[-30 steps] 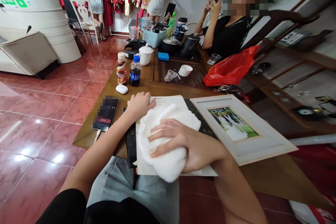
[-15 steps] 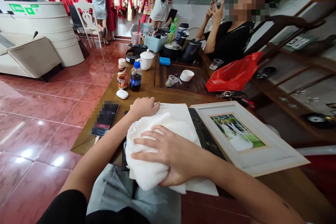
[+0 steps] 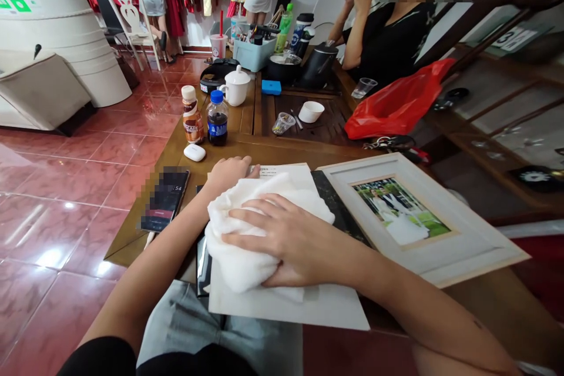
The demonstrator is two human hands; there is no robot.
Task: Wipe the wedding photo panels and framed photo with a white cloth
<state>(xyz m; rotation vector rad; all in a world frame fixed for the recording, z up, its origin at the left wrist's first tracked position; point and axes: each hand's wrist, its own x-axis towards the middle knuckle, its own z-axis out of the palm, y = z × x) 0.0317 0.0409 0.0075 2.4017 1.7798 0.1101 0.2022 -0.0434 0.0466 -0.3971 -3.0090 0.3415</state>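
A bunched white cloth [image 3: 247, 258] lies on a pale flat board [image 3: 326, 308], with my right hand [image 3: 282, 241] pressing and gripping it from above. My left hand [image 3: 231, 173] rests palm down at the board's far left corner, its fingers stretched out and holding nothing. Beneath the board is a dark, glossy panel [image 3: 337, 205], mostly covered. To the right, a white picture frame [image 3: 473, 261] holds a photo [image 3: 399, 211] of a couple outdoors. The cloth hides part of the board's middle.
A phone [image 3: 165, 202], a white earbud case [image 3: 194, 153], a coffee bottle [image 3: 192, 117] and a cola bottle [image 3: 217, 120] stand left. Beyond are a lidded white mug [image 3: 237, 87], a paper bowl [image 3: 311, 111] and a red plastic bag [image 3: 396, 108]. A seated person [image 3: 388, 35] holds up a device.
My right hand has pushed the cloth away from the board's near edge, baring more of that edge. My left hand stays at the far corner. The view has tilted slightly downward.
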